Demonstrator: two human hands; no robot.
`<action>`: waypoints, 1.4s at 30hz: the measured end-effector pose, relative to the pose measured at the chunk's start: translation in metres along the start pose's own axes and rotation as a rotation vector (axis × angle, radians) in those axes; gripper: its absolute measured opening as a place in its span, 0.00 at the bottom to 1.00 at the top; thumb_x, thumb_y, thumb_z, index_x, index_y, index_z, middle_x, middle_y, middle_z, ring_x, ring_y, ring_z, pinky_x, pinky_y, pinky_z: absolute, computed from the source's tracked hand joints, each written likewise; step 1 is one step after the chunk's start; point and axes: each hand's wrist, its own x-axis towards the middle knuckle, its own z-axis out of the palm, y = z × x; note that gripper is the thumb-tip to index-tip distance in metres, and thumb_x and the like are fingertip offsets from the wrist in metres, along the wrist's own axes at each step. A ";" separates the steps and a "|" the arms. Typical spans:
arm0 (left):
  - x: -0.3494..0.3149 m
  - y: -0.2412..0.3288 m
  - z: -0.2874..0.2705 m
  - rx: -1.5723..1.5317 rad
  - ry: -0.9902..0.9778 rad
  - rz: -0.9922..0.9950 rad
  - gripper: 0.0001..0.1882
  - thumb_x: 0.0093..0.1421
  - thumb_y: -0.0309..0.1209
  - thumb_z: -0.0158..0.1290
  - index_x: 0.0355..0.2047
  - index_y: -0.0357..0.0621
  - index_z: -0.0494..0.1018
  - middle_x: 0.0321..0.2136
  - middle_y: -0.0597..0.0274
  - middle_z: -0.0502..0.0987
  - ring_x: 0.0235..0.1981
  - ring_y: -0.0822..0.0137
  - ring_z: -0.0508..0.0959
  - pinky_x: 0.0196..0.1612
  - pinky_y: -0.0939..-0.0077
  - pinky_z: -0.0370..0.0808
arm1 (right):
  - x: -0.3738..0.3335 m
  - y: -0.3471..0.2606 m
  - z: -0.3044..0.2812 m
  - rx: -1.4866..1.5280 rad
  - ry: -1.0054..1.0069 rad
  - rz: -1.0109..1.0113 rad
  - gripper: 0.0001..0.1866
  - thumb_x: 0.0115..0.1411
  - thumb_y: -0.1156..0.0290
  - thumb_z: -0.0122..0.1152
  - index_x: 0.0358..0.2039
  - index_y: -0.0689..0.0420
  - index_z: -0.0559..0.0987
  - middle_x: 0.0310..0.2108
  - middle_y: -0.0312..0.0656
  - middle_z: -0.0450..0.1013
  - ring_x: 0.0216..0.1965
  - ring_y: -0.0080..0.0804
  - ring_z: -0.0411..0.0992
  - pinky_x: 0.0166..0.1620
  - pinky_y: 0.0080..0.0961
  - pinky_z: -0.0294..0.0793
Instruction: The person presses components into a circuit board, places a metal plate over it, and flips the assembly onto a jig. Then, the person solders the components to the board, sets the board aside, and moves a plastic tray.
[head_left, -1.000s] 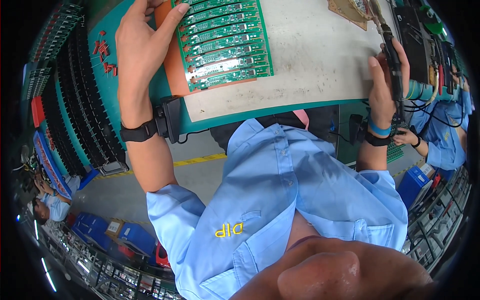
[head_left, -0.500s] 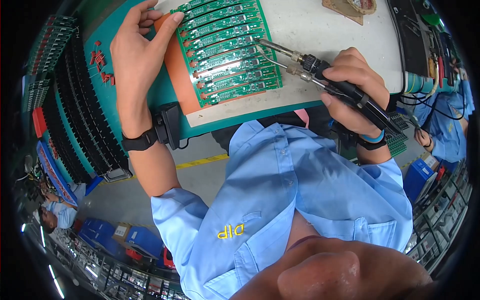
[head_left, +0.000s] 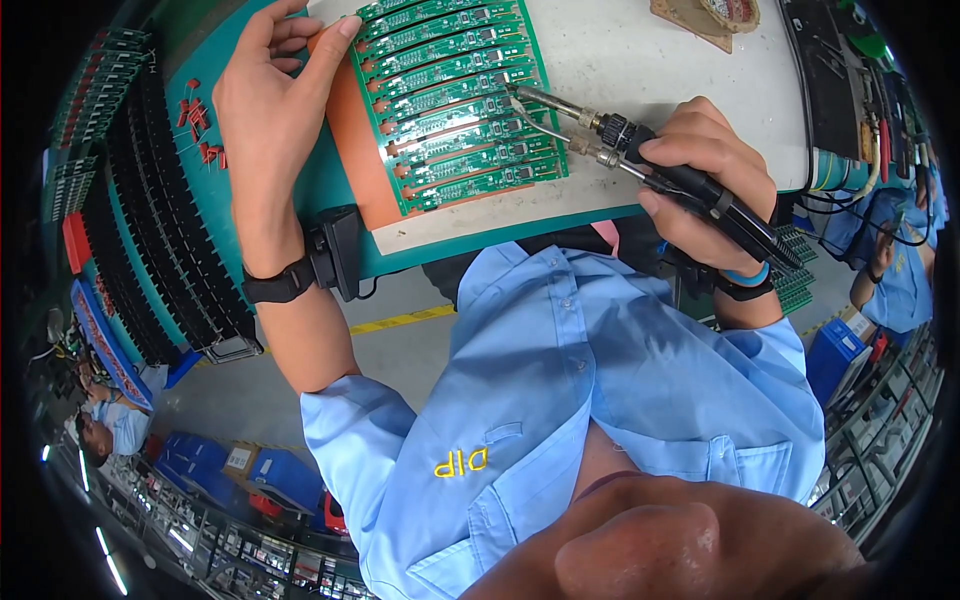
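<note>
A green circuit board panel, made of several long strips side by side, lies over an orange sheet on the pale work surface. My left hand is at the panel's far left, its thumb pressed on the panel's edge and its fingers curled at the orange sheet. My right hand grips a black soldering iron with a thin metal solder feed tube alongside. The iron's tip rests at or just over the right part of a middle strip; exact contact is too small to tell.
Red components lie loose on the green mat at left. Beside them stand long black racks. A round container sits at the far right, near hand tools. Co-workers appear at both sides.
The iron's tip has shifted slightly nearer along the panel's right side. My left hand has edged a little left, with its thumb still on the panel. The right-hand co-worker's arm has moved.
</note>
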 end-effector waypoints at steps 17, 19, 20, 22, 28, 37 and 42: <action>0.001 -0.003 0.001 -0.067 -0.032 0.022 0.28 0.62 0.38 0.68 0.57 0.33 0.75 0.42 0.60 0.84 0.41 0.75 0.79 0.45 0.81 0.75 | 0.000 -0.001 -0.003 0.026 0.073 0.018 0.20 0.42 0.82 0.72 0.41 0.66 0.83 0.33 0.46 0.80 0.33 0.40 0.76 0.38 0.31 0.74; 0.001 -0.003 0.001 -0.095 -0.042 0.012 0.28 0.62 0.38 0.68 0.57 0.33 0.75 0.42 0.60 0.84 0.42 0.75 0.79 0.45 0.81 0.75 | 0.000 -0.002 -0.002 0.031 0.051 0.035 0.20 0.42 0.82 0.72 0.40 0.65 0.83 0.33 0.46 0.80 0.33 0.40 0.76 0.39 0.31 0.74; 0.002 -0.004 0.000 -0.109 -0.048 0.008 0.28 0.62 0.37 0.68 0.57 0.33 0.75 0.42 0.59 0.84 0.42 0.75 0.79 0.45 0.81 0.75 | 0.001 -0.003 -0.002 0.031 0.052 0.035 0.20 0.42 0.82 0.72 0.40 0.65 0.83 0.33 0.46 0.80 0.33 0.40 0.76 0.39 0.31 0.74; 0.002 -0.006 0.001 -0.110 -0.042 0.018 0.28 0.62 0.37 0.68 0.57 0.33 0.75 0.42 0.59 0.84 0.42 0.75 0.79 0.45 0.81 0.75 | 0.001 -0.003 -0.002 0.025 0.042 0.040 0.20 0.42 0.82 0.72 0.40 0.65 0.83 0.32 0.46 0.80 0.34 0.40 0.76 0.39 0.31 0.74; 0.002 -0.010 0.002 -0.093 -0.029 0.036 0.28 0.62 0.37 0.67 0.56 0.32 0.75 0.42 0.60 0.84 0.42 0.75 0.79 0.45 0.81 0.75 | -0.005 0.001 -0.011 0.000 0.055 0.013 0.20 0.42 0.81 0.71 0.40 0.66 0.83 0.34 0.47 0.80 0.34 0.39 0.76 0.39 0.31 0.73; 0.002 0.003 0.002 -0.079 -0.022 0.032 0.27 0.62 0.36 0.67 0.56 0.32 0.75 0.42 0.60 0.84 0.41 0.74 0.79 0.46 0.80 0.75 | -0.043 0.024 -0.024 -0.087 0.725 0.400 0.29 0.53 0.75 0.74 0.55 0.65 0.75 0.47 0.53 0.78 0.47 0.36 0.75 0.54 0.34 0.74; -0.001 0.003 0.004 -0.119 -0.048 0.057 0.27 0.61 0.36 0.68 0.56 0.33 0.75 0.43 0.59 0.83 0.42 0.74 0.79 0.46 0.80 0.74 | -0.042 0.006 -0.019 -0.055 0.437 0.230 0.27 0.54 0.74 0.75 0.53 0.66 0.76 0.45 0.52 0.79 0.45 0.38 0.76 0.52 0.35 0.74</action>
